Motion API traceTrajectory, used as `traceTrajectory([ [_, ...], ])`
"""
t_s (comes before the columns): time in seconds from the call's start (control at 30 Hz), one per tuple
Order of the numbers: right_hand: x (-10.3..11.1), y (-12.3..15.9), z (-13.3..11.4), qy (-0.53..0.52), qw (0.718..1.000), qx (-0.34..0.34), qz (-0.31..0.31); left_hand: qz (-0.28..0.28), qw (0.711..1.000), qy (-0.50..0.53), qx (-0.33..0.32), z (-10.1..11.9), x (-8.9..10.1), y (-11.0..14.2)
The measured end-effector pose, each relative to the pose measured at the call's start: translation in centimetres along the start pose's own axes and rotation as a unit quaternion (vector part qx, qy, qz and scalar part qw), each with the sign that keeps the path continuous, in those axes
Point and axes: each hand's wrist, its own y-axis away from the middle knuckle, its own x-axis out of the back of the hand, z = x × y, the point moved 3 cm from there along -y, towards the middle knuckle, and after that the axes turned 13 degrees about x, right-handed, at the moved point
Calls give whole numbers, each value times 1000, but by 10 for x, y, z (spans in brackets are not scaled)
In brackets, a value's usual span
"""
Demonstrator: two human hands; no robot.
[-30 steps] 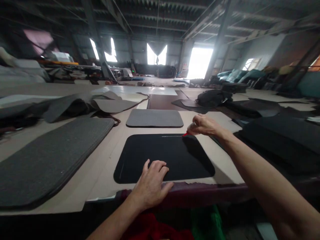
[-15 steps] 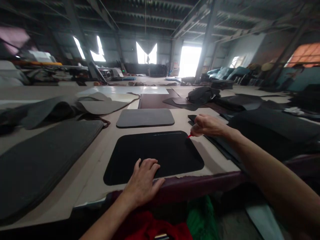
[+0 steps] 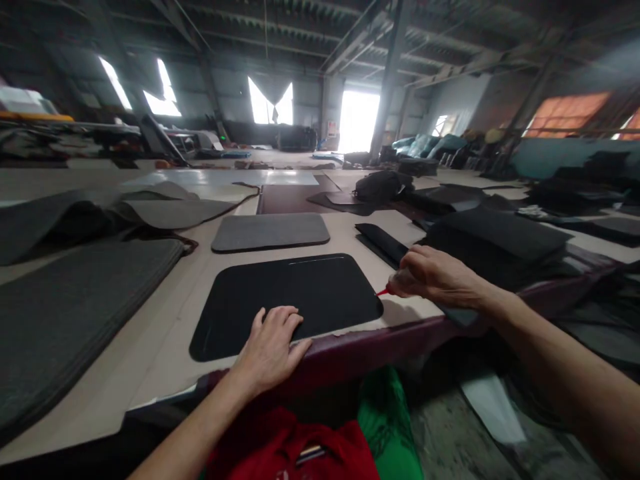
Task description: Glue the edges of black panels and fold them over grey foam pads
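A black mat with rounded corners [image 3: 295,293] lies flat near the table's front edge. My left hand [image 3: 275,340] rests on its near side, fingers spread, the thumb by the table edge. In my right hand [image 3: 430,277] is a glue bottle [image 3: 403,283], mostly hidden by the fingers. Its red nozzle [image 3: 383,291] points left, the tip at the mat's right edge close to the near right corner. A thin pale line of glue [image 3: 317,259] shines along the mat's far edge. Just beyond lies a grey mat [image 3: 270,232].
A stack of large grey pieces [image 3: 85,320] lies on the left, with curled grey sheets [image 3: 170,210] behind it. Folded black sheets [image 3: 383,243] and a dark pile [image 3: 495,240] stand to the right. A maroon cover [image 3: 345,357] runs along the table's front edge.
My right hand has brought the bottle from the mat's far edge round the corner and down its right side towards me. My left hand stays on the mat. The view has turned right.
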Motion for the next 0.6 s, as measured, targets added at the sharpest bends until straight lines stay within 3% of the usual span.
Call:
traceTrajectory([
  [0.17, 0, 23, -19, -17, 999, -11, 37, 9, 1000, -13, -7, 0, -1, 0],
  [0.3, -3, 24, -20, -51, 997, -43, 50, 15, 1000, -17, -10, 0, -1, 0],
  [0.47, -17, 4, -7, -42, 996, -33, 71, 10, 1000, -10, -11, -2, -1, 1],
  [0.6, -36, -27, 17, 9, 994, -45, 95, 1, 1000, -3, -8, -2, -1, 0],
])
